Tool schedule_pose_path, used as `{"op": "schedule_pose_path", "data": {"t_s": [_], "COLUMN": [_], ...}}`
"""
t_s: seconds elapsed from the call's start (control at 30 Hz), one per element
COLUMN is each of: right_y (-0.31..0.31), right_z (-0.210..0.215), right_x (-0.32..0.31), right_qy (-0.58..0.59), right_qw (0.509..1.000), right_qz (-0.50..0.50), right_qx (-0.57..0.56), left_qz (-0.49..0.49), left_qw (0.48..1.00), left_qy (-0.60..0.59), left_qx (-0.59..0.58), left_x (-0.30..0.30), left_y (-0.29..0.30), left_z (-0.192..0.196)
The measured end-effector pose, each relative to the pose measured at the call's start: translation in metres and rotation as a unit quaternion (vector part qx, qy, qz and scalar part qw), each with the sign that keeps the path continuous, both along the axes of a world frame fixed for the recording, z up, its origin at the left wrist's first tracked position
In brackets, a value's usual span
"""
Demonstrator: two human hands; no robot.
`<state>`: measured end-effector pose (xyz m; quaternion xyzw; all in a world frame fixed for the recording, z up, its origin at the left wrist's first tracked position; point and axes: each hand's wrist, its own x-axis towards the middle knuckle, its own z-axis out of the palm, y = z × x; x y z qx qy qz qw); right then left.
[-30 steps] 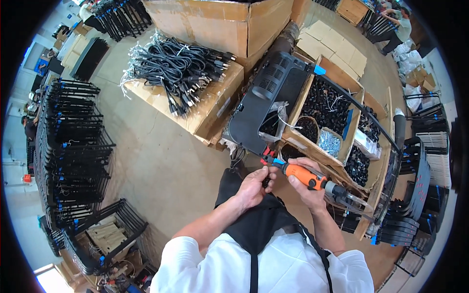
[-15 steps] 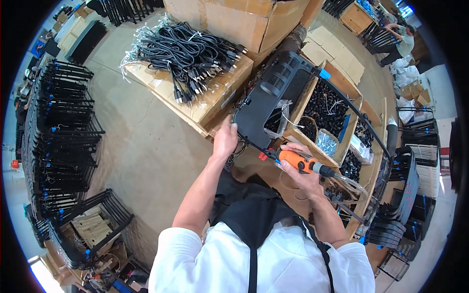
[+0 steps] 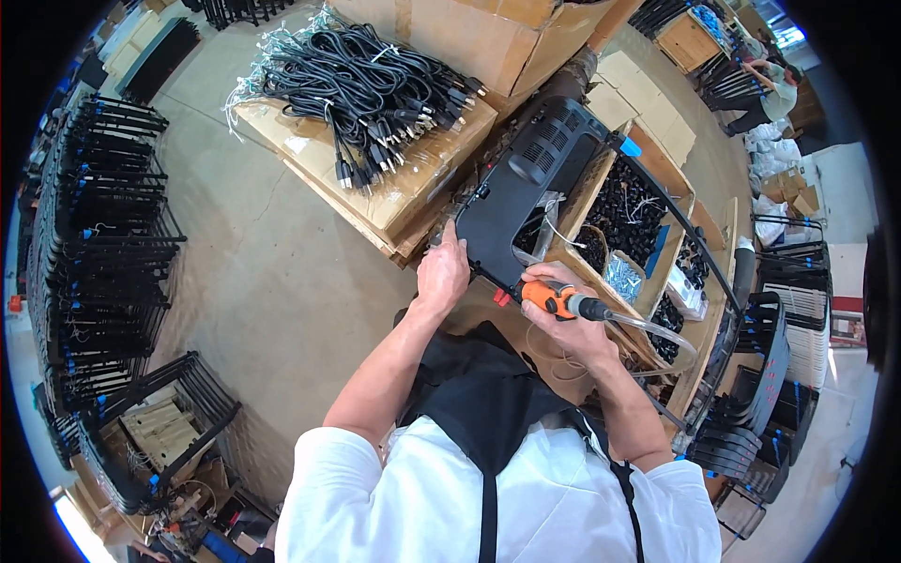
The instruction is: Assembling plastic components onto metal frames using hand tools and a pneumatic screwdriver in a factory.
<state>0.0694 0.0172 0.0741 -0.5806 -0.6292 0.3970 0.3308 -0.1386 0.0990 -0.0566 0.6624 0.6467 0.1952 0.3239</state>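
Observation:
My right hand is closed round an orange and black air screwdriver. A clear hose trails from its rear end. Its front end points at the near edge of a black plastic panel with a vented hump; the very tip is hidden by my fingers. My left hand is closed on the panel's left edge, with the index finger stretched along it. A black tube with blue tape runs along the panel's far right side. Something small and red shows just below the screwdriver.
A wooden divided tray on the right holds black parts and screws. Black cables lie on a cardboard box at the left. Black tube frames are stacked farther left. Another person works at the far right.
The left hand has shifted slightly up and right along the panel edge, its index finger now stretched out. The screwdriver has moved a little left and upward, toward the panel. My view has shifted slightly.

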Motion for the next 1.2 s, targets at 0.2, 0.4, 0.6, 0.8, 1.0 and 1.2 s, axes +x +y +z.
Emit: {"op": "schedule_pose_path", "data": {"t_s": [0.2,0.4,0.6,0.8,1.0,1.2], "right_y": [0.002,0.0,0.0,0.0,-0.01,-0.013], "right_z": [0.007,0.005,-0.008,-0.019,-0.007,-0.001], "right_x": [-0.004,-0.002,0.005,0.005,0.001,-0.007], "right_qy": [-0.094,-0.074,-0.055,-0.037,0.062,0.171], "right_qw": [0.994,0.996,0.996,0.998,0.998,0.985], "right_qz": [0.057,0.051,0.066,0.054,0.002,0.002], "right_qx": [0.0,-0.022,-0.003,0.003,0.0,0.021], "left_qz": [0.028,0.169,0.169,0.176,0.187,0.205], "left_qw": [0.999,0.877,0.761,0.706,0.652,0.546], "left_qy": [-0.024,-0.424,-0.566,-0.605,-0.614,-0.686], "left_qx": [0.01,-0.15,-0.267,-0.324,-0.404,-0.436], "left_x": [-0.007,-0.03,-0.015,0.004,0.011,0.019], "left_y": [0.002,-0.007,-0.047,-0.073,-0.082,-0.073], "left_z": [-0.009,0.002,0.013,-0.002,-0.001,0.001]}}
